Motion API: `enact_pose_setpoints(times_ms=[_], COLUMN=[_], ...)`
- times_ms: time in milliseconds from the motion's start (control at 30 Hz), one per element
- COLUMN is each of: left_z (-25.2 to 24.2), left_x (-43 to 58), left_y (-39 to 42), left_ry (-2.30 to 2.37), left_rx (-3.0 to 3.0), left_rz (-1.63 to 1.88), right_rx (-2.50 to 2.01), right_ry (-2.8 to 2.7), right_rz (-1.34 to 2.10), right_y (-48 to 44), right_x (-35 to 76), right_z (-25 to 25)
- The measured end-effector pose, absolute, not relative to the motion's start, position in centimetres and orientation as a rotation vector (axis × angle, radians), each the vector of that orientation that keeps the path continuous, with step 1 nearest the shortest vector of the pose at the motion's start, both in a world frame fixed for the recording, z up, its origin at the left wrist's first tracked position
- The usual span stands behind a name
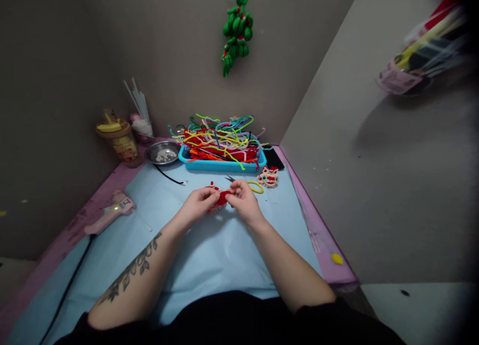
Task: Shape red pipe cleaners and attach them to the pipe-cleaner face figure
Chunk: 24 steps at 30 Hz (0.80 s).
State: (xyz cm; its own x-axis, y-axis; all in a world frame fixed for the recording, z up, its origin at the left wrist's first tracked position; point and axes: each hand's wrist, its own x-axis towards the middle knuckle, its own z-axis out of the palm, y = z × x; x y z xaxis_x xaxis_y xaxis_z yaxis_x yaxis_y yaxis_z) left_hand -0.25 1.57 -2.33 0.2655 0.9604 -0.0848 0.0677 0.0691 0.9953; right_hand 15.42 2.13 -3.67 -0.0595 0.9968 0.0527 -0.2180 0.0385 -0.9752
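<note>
Head view: a small red piece [223,197] is held up on the near side of the blue tray [224,166], its two ends covered by fingers, so its full outline cannot be made out. It looks soft and fuzzy, with a pale, toothed edge low on its near side. What shows runs roughly sideways, along the tray's long side, rising a little to the right; which end is its front cannot be told.

The left hand [198,204] has thumb and forefinger closed on the piece's left part; the right hand [245,202] pinches its right part, fingertips nearly together, the other fingers curled and partly hidden.

Scissors [256,187] with yellow loop handles lie between the tray and the right hand, which hides their middle. Near the tray's right front corner is a knobbly red-and-cream ornament [268,177]; a flat black slab [274,159] beside that corner is partly covered.

Fuzzy, bent stems [220,140] of many colours heap above the tray's rim, too tangled to separate. Left of the tray, a shiny round metal bowl [152,155] holds tiny whitish bits, too small to identify. Farther left and nearer lies a smooth pink glue gun [112,212], all on a creased light-blue sheet [213,255].
</note>
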Motion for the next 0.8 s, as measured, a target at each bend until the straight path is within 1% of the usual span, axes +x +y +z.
enact_pose_setpoints(times_ms=[133,333,600,800], left_z=[-2.7,-3.0,-3.1,-3.4], left_x=[-0.3,0.0,0.4,0.5], left_y=[1.6,1.6,1.5,1.7], left_ry=[1.077,1.155,1.244,1.229], left_rx=[1.317,1.285,1.353,1.388], left_rz=[0.886,0.962,0.977,1.048], right_rx=[-0.994,-0.99,-1.014,-0.999], right_ry=[-1.053,-1.086,-1.12,-1.1], right_rz=[1.269,1.237,1.187,1.293], right_y=[2.3,2.2,2.0,2.1], right_x=[15.3,15.3,15.3,15.2], right_z=[-4.0,-4.0,-3.7,-3.6])
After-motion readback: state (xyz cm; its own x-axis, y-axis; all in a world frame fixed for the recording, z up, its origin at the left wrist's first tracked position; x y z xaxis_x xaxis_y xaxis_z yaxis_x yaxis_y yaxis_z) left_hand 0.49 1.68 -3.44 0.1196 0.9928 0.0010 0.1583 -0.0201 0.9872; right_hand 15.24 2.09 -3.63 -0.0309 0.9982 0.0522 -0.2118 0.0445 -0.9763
